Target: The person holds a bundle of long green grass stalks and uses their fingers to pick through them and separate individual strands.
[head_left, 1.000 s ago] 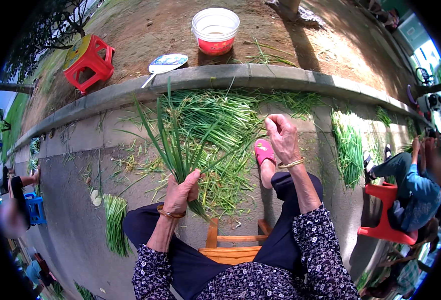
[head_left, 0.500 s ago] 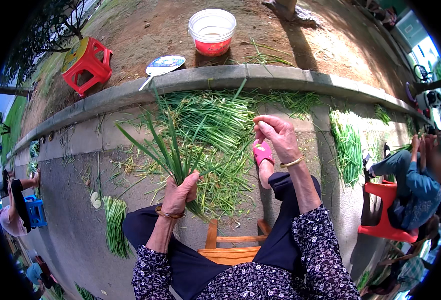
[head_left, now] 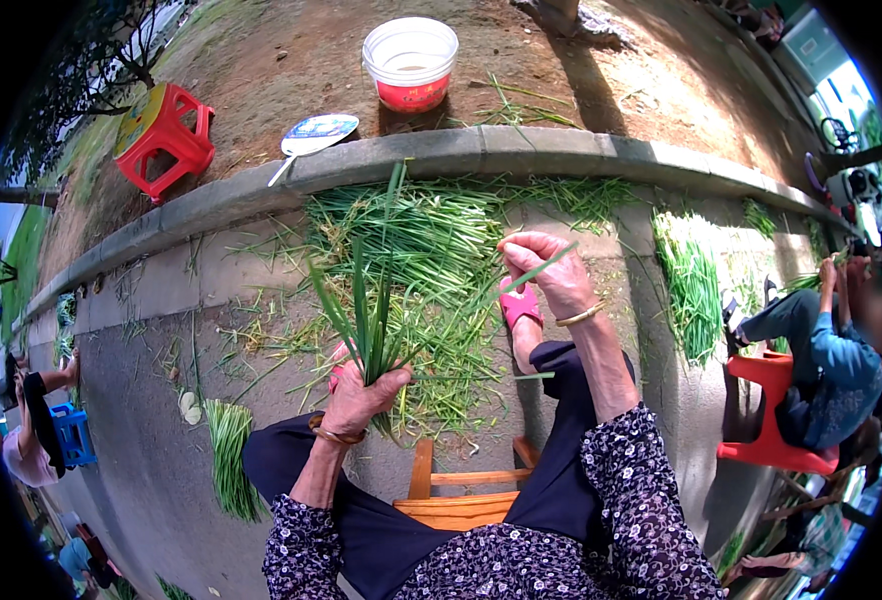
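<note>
My left hand [head_left: 359,397] grips a bunch of long green leaves [head_left: 363,310] that stand upright and fan out above my fist. My right hand [head_left: 549,270] is raised to the right of the bunch and pinches a single green blade [head_left: 521,284] between its fingertips. A big loose pile of green leaves [head_left: 431,260] covers the pavement in front of my knees. My foot in a pink slipper [head_left: 519,305] shows just below my right hand. I sit on a small wooden stool [head_left: 453,492].
A stone kerb [head_left: 481,150] runs behind the pile; a white and red bucket [head_left: 410,62], a hand fan [head_left: 313,136] and a red plastic stool [head_left: 162,137] lie beyond it. Sorted bundles lie at left [head_left: 229,455] and right [head_left: 691,285]. A person in blue [head_left: 826,350] sits at right.
My right hand moved left and down toward the bunch, drawing one blade with it. My left hand turned the bunch more upright.
</note>
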`<action>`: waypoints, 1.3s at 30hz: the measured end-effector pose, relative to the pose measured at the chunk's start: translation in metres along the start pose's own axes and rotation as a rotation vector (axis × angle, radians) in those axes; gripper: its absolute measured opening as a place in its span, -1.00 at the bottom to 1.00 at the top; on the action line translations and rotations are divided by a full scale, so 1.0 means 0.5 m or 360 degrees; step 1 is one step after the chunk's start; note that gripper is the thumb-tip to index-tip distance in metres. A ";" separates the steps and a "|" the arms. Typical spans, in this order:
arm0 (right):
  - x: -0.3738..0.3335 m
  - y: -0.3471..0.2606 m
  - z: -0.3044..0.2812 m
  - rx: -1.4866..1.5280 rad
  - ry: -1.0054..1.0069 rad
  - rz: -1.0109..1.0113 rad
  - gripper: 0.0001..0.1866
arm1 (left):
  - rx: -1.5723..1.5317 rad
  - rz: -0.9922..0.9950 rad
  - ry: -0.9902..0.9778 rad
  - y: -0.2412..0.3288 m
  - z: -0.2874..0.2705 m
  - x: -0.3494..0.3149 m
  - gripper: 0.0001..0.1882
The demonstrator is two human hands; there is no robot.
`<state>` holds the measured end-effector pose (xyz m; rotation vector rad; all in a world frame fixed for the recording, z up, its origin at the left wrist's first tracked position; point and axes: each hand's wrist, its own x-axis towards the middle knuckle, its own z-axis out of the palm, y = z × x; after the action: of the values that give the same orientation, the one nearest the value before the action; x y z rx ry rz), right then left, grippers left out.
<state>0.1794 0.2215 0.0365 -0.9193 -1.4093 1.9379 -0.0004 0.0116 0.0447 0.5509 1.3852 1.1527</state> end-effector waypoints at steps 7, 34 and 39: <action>-0.001 0.000 0.000 -0.0056 -0.0034 -0.0053 -0.83 | -0.0132 -0.0058 -0.0086 -0.001 -0.002 0.000 -0.75; -0.022 -0.028 0.038 0.0265 -0.0503 0.0245 -0.57 | 0.0211 -0.0022 0.0013 0.003 -0.012 -0.005 -0.82; -0.019 -0.028 0.051 0.0192 -0.0407 0.0078 -0.56 | 0.0169 -0.0137 -0.0042 -0.005 -0.024 0.001 -0.69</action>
<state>0.1654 0.2036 0.0571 -0.6747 -1.3999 2.2141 -0.0108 0.0072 0.0401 0.5741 1.4396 1.0042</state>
